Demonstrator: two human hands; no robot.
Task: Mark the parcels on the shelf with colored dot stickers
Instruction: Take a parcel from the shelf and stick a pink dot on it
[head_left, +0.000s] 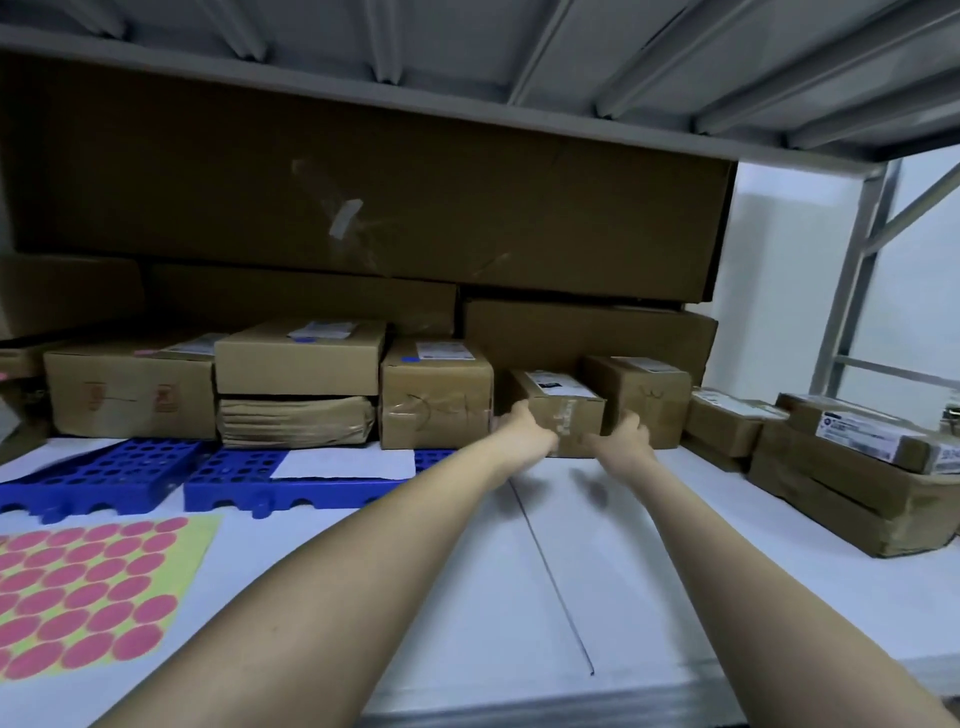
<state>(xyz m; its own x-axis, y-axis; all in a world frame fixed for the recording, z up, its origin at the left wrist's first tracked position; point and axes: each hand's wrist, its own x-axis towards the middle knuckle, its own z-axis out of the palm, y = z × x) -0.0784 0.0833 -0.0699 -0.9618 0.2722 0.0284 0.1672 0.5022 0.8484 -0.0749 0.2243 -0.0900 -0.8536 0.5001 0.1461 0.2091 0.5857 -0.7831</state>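
Both forearms reach over white shelf board (519, 571), steel decking overhead, white wall at right. Left hand (527, 428) and right hand (626, 434) grip the sides of a small brown parcel (563, 408) at shelf back, fingers curled round its edges; white label on top, clear tape across its front. Pink dot sticker sheet (88, 592) lies front left. Blue perforated trays (208, 478) sit before stacked cartons (363, 197). More parcels right.
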